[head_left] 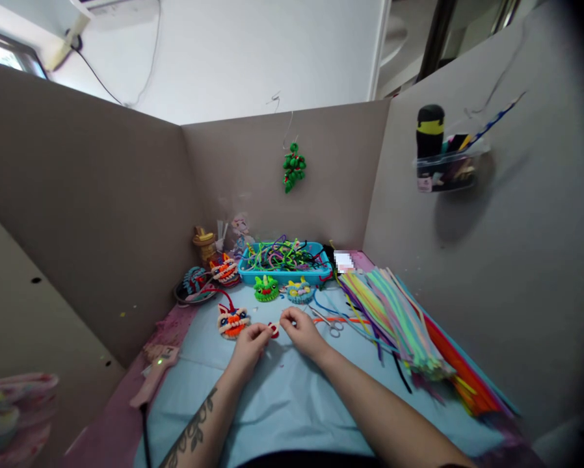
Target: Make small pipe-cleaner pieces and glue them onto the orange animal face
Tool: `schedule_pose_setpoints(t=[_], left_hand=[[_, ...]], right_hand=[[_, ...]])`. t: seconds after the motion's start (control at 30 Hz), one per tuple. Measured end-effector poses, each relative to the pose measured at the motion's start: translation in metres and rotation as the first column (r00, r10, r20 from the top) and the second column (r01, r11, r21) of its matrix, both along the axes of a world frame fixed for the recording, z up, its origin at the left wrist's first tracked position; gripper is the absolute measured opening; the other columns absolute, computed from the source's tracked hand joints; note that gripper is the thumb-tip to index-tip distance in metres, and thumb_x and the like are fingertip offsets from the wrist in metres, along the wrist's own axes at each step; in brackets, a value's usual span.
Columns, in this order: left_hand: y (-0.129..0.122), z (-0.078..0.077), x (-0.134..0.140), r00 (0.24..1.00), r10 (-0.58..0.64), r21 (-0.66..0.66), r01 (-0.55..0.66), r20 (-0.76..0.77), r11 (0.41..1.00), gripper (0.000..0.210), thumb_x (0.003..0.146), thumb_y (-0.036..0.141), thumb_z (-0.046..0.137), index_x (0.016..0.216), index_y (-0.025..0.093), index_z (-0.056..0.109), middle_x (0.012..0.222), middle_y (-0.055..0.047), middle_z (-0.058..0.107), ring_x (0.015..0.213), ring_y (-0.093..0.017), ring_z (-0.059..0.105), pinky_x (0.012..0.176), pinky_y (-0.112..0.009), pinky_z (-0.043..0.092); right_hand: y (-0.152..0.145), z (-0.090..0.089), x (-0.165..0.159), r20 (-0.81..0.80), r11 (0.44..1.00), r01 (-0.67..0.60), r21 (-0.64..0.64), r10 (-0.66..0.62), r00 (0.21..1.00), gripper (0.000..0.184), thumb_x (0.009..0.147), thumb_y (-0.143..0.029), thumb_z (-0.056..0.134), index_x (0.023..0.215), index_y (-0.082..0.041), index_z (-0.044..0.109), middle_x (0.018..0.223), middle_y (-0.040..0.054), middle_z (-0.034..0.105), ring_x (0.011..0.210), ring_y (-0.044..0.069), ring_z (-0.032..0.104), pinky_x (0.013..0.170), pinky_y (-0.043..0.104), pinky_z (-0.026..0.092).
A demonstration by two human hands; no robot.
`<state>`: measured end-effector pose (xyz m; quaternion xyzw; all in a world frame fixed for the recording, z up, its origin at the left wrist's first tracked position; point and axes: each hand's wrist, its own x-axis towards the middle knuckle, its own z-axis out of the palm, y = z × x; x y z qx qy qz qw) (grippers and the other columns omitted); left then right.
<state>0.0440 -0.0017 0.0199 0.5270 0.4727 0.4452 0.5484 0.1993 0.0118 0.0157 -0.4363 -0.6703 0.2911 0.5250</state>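
Over the blue cloth, my left hand (253, 341) is closed in a pinch on a small red and white pipe-cleaner piece (274, 330). My right hand (299, 330) is also pinched, at the pale end of the same piece; the fingertips hide most of it. Just left of my hands lies an orange and cream pipe-cleaner lion head (232, 322) with a red loop. Beyond them sit a green pipe-cleaner head (266, 289) and a light blue and yellow one (300, 292). Scissors (335, 328) lie right of my right hand.
A blue basket (286, 275) of loose pipe cleaners stands at the back. Bundled pastel pipe cleaners (399, 318) lie on the right. A pink glue gun (156, 377) with a cord rests at left, near a dark dish (194, 298). Grey partitions enclose three sides.
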Motion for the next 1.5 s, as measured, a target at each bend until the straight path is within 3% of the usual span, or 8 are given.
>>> schedule_pose_setpoints(t=[0.17,0.27,0.5,0.73,1.0,1.33,1.4,1.5], left_hand=[[-0.001,0.0,0.0,1.0,0.012,0.024,-0.012,-0.024,1.0,0.035,0.065,0.048,0.064,0.068,0.013,0.061,0.048,0.006,0.043,0.036,-0.003,0.029,0.036,-0.018,0.019],[0.001,0.0,-0.001,0.999,0.046,0.036,-0.045,-0.023,0.998,0.036,0.065,0.049,0.063,0.068,0.013,0.061,0.047,0.006,0.041,0.036,-0.004,0.028,0.036,-0.019,0.018],[0.002,0.0,0.0,0.979,0.093,0.223,-0.052,-0.179,0.973,0.029,0.068,0.043,0.063,0.068,0.014,0.066,0.06,-0.003,0.06,0.054,-0.012,0.047,0.05,-0.021,0.033],[0.0,-0.009,0.003,0.936,0.09,0.357,0.04,-0.34,0.933,0.023,0.071,0.038,0.059,0.069,0.016,0.066,0.065,-0.004,0.062,0.059,-0.014,0.051,0.055,-0.023,0.037],[0.0,-0.005,0.006,0.972,0.077,0.14,-0.046,-0.222,0.989,0.034,0.068,0.045,0.06,0.068,0.012,0.063,0.052,0.001,0.054,0.046,-0.009,0.041,0.045,-0.019,0.027],[0.0,-0.005,0.006,0.969,0.043,0.159,-0.004,-0.242,0.987,0.034,0.066,0.045,0.06,0.065,0.011,0.061,0.048,0.003,0.049,0.045,-0.007,0.037,0.044,-0.018,0.024],[-0.001,-0.005,0.005,0.972,0.049,0.148,-0.015,-0.23,0.989,0.031,0.066,0.043,0.06,0.064,0.012,0.059,0.047,0.004,0.046,0.044,-0.006,0.036,0.044,-0.018,0.023],[-0.001,-0.003,0.004,0.978,0.06,0.127,-0.035,-0.2,0.991,0.031,0.065,0.043,0.06,0.064,0.012,0.059,0.048,0.004,0.046,0.044,-0.007,0.037,0.043,-0.018,0.023]], right_hand=[[0.004,-0.001,0.004,-0.112,0.997,-0.03,-0.074,0.021,0.993,0.01,0.074,-0.023,0.053,0.077,-0.017,0.06,0.073,0.0014,0.059,0.069,0.014,0.053,0.065,0.026,0.043],[0.005,-0.001,0.003,-0.215,0.983,-0.067,-0.17,0.03,0.976,0.018,0.075,-0.031,0.054,0.085,-0.017,0.06,0.068,-0.0002,0.057,0.059,0.012,0.051,0.054,0.024,0.041],[0.005,-0.004,-0.003,-0.378,0.908,-0.21,-0.362,0.064,0.924,0.022,0.07,-0.036,0.058,0.062,-0.017,0.049,0.042,-0.0081,0.038,0.034,0.006,0.029,0.035,0.019,0.021],[0.009,-0.014,-0.005,-0.271,0.939,-0.091,-0.331,-0.002,0.963,0.017,0.07,-0.029,0.054,0.06,-0.018,0.047,0.045,-0.0073,0.038,0.039,0.006,0.033,0.038,0.019,0.024],[0.005,-0.001,-0.006,-0.413,0.883,-0.21,-0.42,0.02,0.91,0.03,0.075,-0.045,0.051,0.077,-0.016,0.056,0.045,-0.0073,0.041,0.034,0.006,0.029,0.034,0.019,0.02],[0.007,-0.001,-0.006,-0.39,0.907,-0.179,-0.381,0.018,0.921,0.013,0.064,-0.025,0.059,0.057,-0.016,0.053,0.045,-0.0067,0.041,0.039,0.006,0.03,0.04,0.02,0.022],[0.011,-0.002,-0.002,-0.386,0.911,-0.127,-0.392,-0.038,0.922,0.014,0.065,-0.028,0.057,0.059,-0.016,0.053,0.043,-0.007,0.039,0.039,0.007,0.03,0.039,0.021,0.022],[0.016,0.0,0.013,-0.293,0.93,0.08,-0.36,-0.195,0.936,0.018,0.071,-0.032,0.052,0.06,-0.018,0.054,0.045,-0.0059,0.039,0.041,0.009,0.034,0.042,0.023,0.026]])
